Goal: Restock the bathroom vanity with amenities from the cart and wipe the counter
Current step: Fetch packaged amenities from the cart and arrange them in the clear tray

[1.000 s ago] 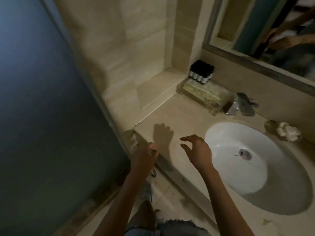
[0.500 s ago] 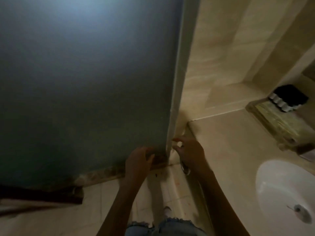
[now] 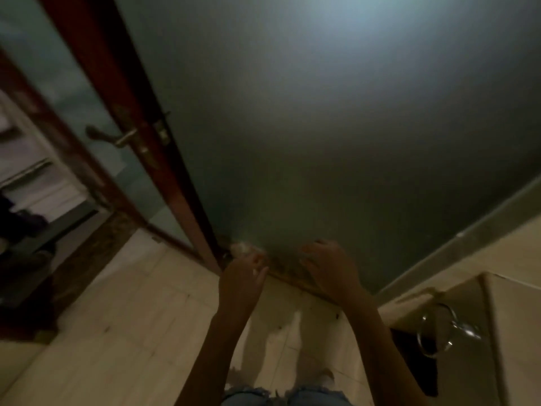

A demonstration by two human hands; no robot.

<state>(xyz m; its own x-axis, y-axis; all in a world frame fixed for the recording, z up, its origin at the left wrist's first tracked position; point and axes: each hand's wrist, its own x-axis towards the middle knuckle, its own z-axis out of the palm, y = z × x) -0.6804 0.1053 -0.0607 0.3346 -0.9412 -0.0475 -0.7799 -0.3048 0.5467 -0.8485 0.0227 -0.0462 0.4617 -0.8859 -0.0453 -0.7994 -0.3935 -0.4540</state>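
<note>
Both of my hands are held out in front of me, low, over the tiled floor. My left hand (image 3: 243,276) shows its back, fingers loosely curled, with nothing visible in it. A little further right, my right hand (image 3: 328,268) is also loosely curled and holds nothing. Only the beige vanity counter (image 3: 515,306) corner shows, at the right edge. The sink and the amenities are out of view.
A frosted glass wall (image 3: 322,127) fills the view ahead. Left of it is a red-brown wooden door frame (image 3: 128,106) with a metal lever handle (image 3: 117,137). Blurred shelves (image 3: 32,177) with pale folded things show through the doorway. A chrome towel ring (image 3: 436,329) hangs on the vanity side.
My view has swung left from the sink and counter to the glass wall and door. Both hands have left the counter edge and moved along, still holding nothing.
</note>
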